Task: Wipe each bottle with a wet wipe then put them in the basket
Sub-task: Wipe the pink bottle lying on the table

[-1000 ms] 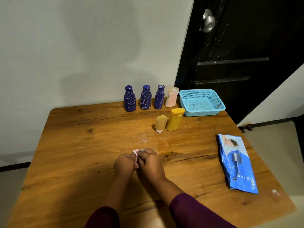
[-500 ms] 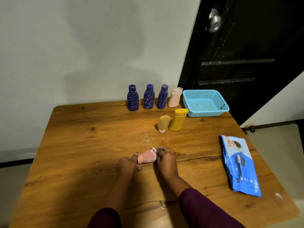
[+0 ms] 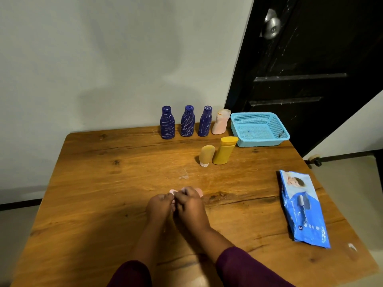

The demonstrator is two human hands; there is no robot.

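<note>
Centrally, small pink bottle (image 3: 199, 192), mostly hidden, over middle of table (image 3: 103, 183), gripped by left hand (image 3: 159, 206) and right hand (image 3: 191, 205), fingers of both curled round it. Wipe not discernible. Farther back, three blue bottles (image 3: 187, 121), one pale bottle (image 3: 220, 123), two yellow bottles (image 3: 224, 151) beside blue basket (image 3: 261, 143); wipes pack (image 3: 303, 208) flat at right.

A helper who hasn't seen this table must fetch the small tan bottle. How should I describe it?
Find the blue basket at the far right corner of the table. In front of its left end stand two yellowish bottles. The tan bottle is the left one: shorter, duller, and standing on its white cap, unlike the taller yellow bottle.
</note>
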